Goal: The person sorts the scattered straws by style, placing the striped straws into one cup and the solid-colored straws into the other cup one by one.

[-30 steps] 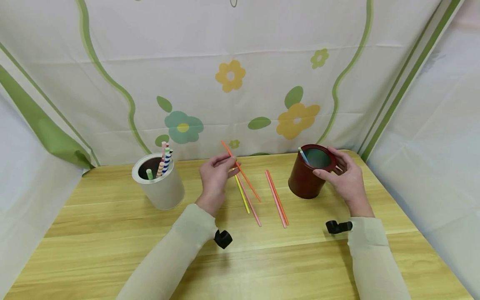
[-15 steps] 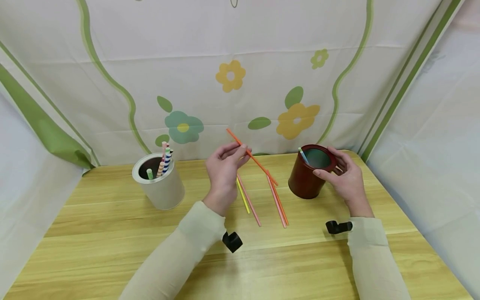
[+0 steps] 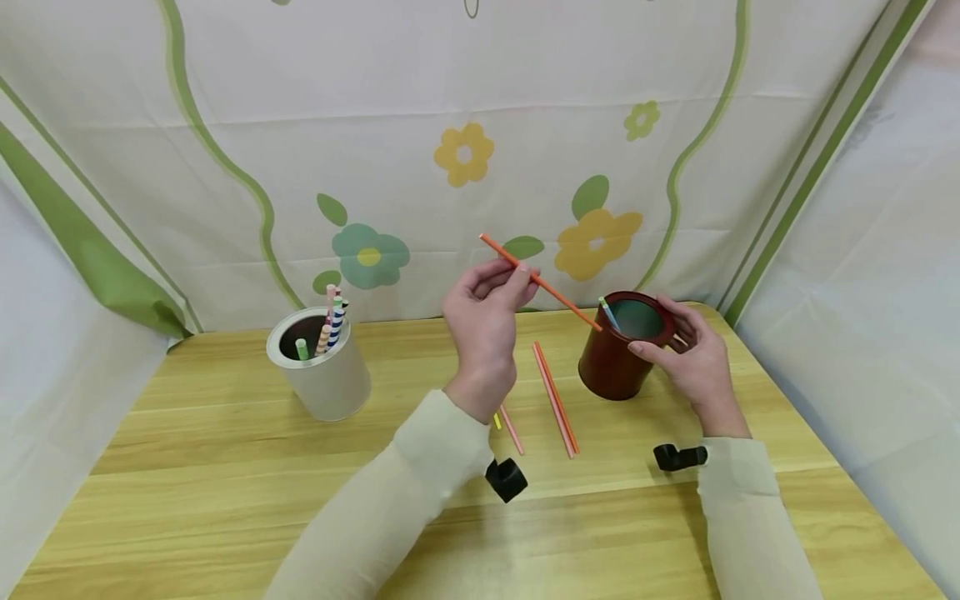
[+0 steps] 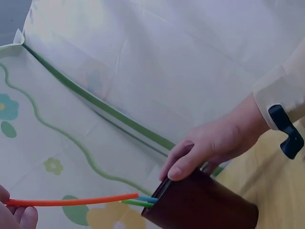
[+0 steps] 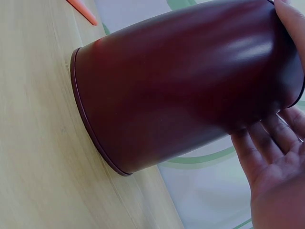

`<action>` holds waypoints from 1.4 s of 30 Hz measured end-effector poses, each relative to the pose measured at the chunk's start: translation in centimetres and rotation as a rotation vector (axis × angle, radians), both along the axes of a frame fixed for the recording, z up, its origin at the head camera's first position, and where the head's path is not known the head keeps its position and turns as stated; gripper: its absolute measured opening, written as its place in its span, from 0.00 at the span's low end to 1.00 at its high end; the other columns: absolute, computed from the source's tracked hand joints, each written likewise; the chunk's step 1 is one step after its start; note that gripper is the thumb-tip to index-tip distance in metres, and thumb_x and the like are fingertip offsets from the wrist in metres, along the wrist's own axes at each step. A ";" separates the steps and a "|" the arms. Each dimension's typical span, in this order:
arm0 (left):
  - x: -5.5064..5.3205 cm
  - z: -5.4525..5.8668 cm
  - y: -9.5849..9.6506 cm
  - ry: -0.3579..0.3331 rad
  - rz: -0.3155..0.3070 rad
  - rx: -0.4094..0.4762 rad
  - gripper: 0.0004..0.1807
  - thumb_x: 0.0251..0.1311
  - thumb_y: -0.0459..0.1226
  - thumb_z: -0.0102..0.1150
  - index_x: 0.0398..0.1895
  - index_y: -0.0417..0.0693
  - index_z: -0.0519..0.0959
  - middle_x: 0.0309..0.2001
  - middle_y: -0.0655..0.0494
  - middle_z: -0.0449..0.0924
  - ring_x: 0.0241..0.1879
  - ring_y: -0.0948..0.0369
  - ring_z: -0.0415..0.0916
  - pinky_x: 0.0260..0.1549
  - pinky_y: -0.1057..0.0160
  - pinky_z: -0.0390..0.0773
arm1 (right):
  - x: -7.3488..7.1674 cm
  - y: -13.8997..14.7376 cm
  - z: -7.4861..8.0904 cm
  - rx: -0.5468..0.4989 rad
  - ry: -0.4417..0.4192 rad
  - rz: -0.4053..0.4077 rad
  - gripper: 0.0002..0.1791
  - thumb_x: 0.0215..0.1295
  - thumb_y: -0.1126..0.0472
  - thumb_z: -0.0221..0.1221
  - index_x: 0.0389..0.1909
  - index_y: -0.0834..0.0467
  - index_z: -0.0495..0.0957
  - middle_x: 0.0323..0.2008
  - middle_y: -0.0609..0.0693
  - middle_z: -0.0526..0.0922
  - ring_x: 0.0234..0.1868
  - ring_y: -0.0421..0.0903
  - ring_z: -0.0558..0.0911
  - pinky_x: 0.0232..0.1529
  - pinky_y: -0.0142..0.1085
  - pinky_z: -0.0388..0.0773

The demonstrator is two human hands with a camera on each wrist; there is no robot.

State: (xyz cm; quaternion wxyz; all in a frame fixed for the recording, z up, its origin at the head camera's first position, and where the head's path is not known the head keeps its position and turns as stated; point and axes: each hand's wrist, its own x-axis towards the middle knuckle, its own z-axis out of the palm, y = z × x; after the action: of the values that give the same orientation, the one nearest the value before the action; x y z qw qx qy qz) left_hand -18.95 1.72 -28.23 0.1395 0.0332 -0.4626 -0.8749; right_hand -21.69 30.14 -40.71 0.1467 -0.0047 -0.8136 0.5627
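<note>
My left hand (image 3: 482,325) pinches an orange straw (image 3: 561,296) between thumb and fingers, above the table. The straw slants down to the right, and its lower end overlaps the near-left rim of a dark red cylindrical holder (image 3: 611,367) in the head view. In the left wrist view, the orange straw (image 4: 71,202) points at the holder's mouth, close to a blue and a green straw (image 4: 136,203) inside. My right hand (image 3: 699,367) grips the holder's right side at the rim, thumb in front. The holder (image 5: 167,86) stands upright on the table.
A pink and an orange straw (image 3: 557,400) lie side by side on the wooden table (image 3: 187,500). A yellow and a pink straw (image 3: 512,429) lie partly hidden under my left arm. A white holder (image 3: 330,387) with several straws stands left; a flowered curtain (image 3: 525,67) hangs behind.
My left hand has moved right and up with the orange straw, from over the loose straws to beside the dark red holder. The right hand and holder have stayed put.
</note>
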 end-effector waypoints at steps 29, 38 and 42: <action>-0.9 -2.8 5.1 0.040 -0.075 -0.159 0.06 0.61 0.26 0.75 0.40 0.37 0.87 0.36 0.51 0.90 0.33 0.67 0.86 0.44 0.65 0.92 | 0.0 0.3 -0.5 -0.009 0.031 0.004 0.44 0.62 0.62 0.78 0.79 0.46 0.71 0.73 0.44 0.77 0.62 0.29 0.79 0.59 0.14 0.76; -1.5 -4.5 6.1 0.022 -0.080 -0.309 0.06 0.62 0.27 0.76 0.41 0.38 0.91 0.40 0.44 0.92 0.33 0.68 0.87 0.43 0.68 0.91 | -0.1 0.1 -0.4 0.006 0.024 0.005 0.45 0.62 0.60 0.78 0.79 0.46 0.71 0.75 0.45 0.77 0.63 0.29 0.78 0.59 0.14 0.76; -1.8 -4.8 6.2 0.023 -0.091 -0.335 0.05 0.62 0.27 0.75 0.41 0.38 0.91 0.40 0.43 0.92 0.33 0.68 0.87 0.43 0.68 0.90 | -0.5 0.0 -0.2 0.004 0.046 0.007 0.45 0.61 0.61 0.79 0.79 0.47 0.72 0.74 0.45 0.78 0.63 0.29 0.79 0.59 0.14 0.77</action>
State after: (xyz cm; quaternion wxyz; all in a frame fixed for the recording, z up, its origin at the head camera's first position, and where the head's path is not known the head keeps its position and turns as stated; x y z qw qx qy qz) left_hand -20.71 7.96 -33.01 0.1085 -0.0216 -0.6015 -0.7912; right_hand -22.14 30.11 -40.96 0.1631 0.0113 -0.8111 0.5617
